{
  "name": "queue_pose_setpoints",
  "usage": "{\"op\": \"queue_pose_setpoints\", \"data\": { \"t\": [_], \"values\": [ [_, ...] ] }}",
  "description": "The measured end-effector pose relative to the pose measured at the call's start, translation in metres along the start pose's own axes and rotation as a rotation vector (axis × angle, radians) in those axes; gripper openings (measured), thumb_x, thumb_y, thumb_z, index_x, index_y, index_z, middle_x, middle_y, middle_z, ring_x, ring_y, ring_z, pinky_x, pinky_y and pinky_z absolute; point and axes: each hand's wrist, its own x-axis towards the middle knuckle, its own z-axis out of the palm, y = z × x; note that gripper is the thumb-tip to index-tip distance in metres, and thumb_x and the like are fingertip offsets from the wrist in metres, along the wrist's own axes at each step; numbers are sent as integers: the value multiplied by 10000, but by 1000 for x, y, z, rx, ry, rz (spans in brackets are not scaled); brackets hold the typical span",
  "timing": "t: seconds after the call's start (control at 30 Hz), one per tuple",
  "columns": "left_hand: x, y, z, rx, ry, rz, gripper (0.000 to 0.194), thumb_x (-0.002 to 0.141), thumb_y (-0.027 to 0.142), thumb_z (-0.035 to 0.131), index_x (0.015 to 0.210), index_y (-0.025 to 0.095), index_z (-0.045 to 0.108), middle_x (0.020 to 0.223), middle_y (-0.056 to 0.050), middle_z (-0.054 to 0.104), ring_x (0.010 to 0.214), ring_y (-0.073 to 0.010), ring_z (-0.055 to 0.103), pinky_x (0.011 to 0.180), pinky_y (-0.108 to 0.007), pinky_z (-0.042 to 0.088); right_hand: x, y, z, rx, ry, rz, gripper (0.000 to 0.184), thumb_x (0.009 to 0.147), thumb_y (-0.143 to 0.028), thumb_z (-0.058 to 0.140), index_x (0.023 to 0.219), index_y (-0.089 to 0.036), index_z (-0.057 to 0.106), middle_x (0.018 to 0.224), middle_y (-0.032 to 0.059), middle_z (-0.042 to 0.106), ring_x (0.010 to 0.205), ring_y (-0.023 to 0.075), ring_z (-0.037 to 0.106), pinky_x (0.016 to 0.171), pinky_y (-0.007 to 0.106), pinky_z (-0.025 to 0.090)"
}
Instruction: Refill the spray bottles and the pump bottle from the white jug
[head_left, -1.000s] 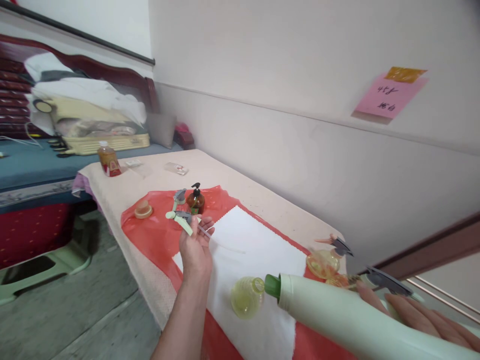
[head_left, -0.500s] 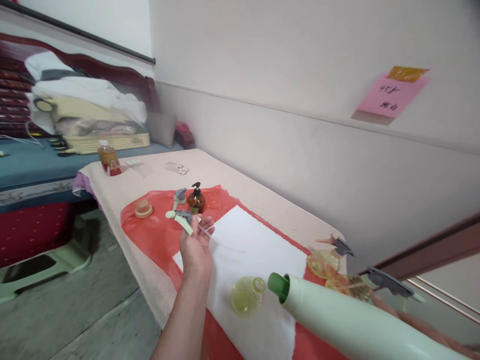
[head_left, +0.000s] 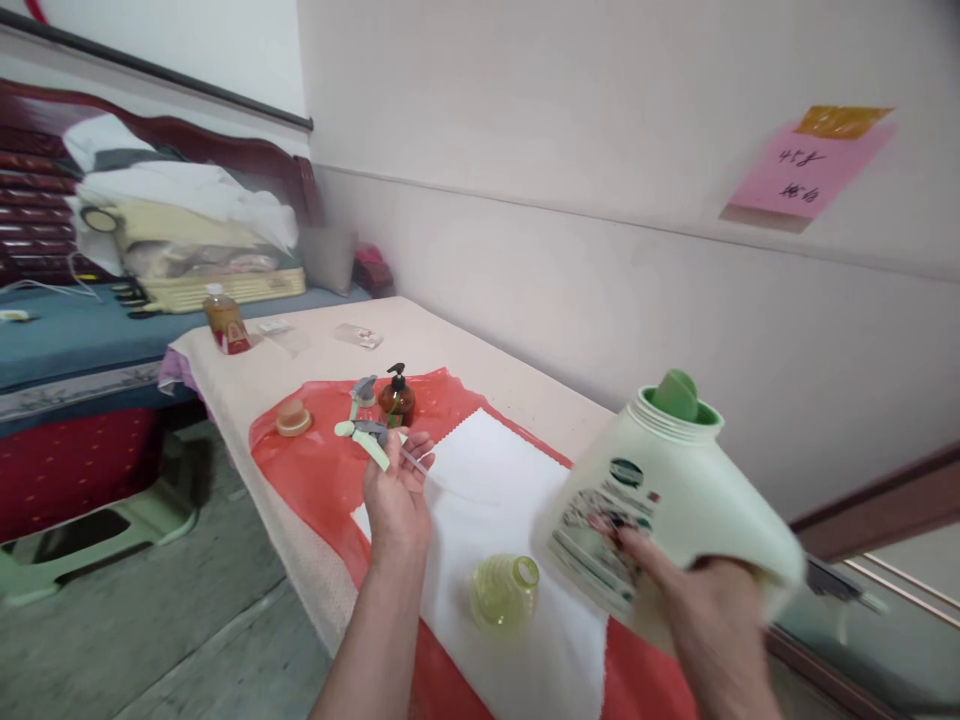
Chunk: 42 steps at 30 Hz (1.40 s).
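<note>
My left hand [head_left: 397, 500] holds a trigger spray head [head_left: 369, 437], its thin clear tube trailing right over the white cloth [head_left: 480, 480]. In my right hand [head_left: 712, 610] is a large pale-green jug [head_left: 675, 500], gripped by its handle and held upright with a slight tilt. Its mouth has no cap on it, and a green spout shows inside. Left of the jug stands a yellow-green clear bottle [head_left: 502, 595] with an open neck, on the white cloth. Behind my left hand are a brown pump bottle [head_left: 397, 398] and another grey spray head [head_left: 363, 391].
A red plastic sheet [head_left: 307, 470] lies under the cloth, with a round wooden-looking piece [head_left: 293, 418] on it. Farther back stand an amber bottle [head_left: 226, 322] and clear packets [head_left: 358, 336]. A wall borders the right side. The jug hides much of the table's right end.
My right hand has swung the jug from lying nearly level to upright and moved it in over the table, covering the spray bottles at right. My left hand stays almost the same.
</note>
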Motion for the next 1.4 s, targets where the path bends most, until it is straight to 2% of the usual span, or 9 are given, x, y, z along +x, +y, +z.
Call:
{"op": "queue_pose_setpoints", "data": {
  "t": [0.2,0.37,0.47,0.6,0.73,0.83,0.97,1.2,1.4],
  "values": [
    [1,-1,0,-1,-19,-3,278,769,394,698,889,154,623,821,-61,674,763,-152,636,742,-297,456,22,7,109,265,-55,5,647,599,-505,733,1095,-106,616,1039,149,708,934,268,660,847,408,529],
    [4,-1,-1,7,-27,18,283,764,407,704,884,162,625,825,-59,669,766,-154,634,744,-304,460,28,37,155,280,-97,35,775,604,-537,731,1196,-74,543,1124,200,662,1010,287,631,929,444,485],
    [4,-2,0,2,-43,12,284,763,404,706,888,162,622,828,-60,670,758,-150,630,741,-301,459,19,46,151,224,-159,33,805,693,-559,666,1315,-94,453,1229,208,605,1134,309,568,1012,488,412],
    [2,-4,1,11,-21,3,284,772,402,698,895,158,621,827,-61,672,767,-153,633,741,-300,457,-15,56,115,203,-301,11,722,852,-554,486,1458,-217,281,1534,112,311,1420,248,257,1171,459,170],
    [-3,-7,2,22,-41,-15,281,762,396,708,888,162,618,813,-50,671,753,-147,634,735,-291,453,-58,88,72,335,-407,67,659,899,-544,392,1472,-260,232,1497,121,380,1343,268,410,1098,503,338],
    [-8,-11,4,47,-52,-17,265,755,389,713,864,168,614,805,-42,671,743,-145,635,733,-289,451,-83,113,54,391,-612,-38,651,898,-518,410,1475,-317,185,1523,100,340,1355,263,393,1106,502,330],
    [-16,-15,4,107,-88,-29,261,757,396,709,858,176,612,799,-41,670,755,-151,634,727,-292,456,-107,117,61,210,-676,-55,869,729,-475,652,1461,-267,233,1501,119,368,1388,320,323,1124,526,290],
    [-20,-13,5,129,-158,25,238,779,383,690,901,187,634,827,-40,681,787,-148,629,723,-274,463,-116,100,94,231,-685,43,877,591,-211,648,1387,-275,287,1362,57,507,1267,267,482,1064,427,390],
    [-26,-7,9,89,-169,30,200,775,339,696,915,214,625,868,-25,668,822,-156,624,707,-271,479,-101,90,79,199,-730,-90,785,616,-184,648,1330,-284,338,1302,37,522,1224,236,502,1033,375,414]
  ]
}}
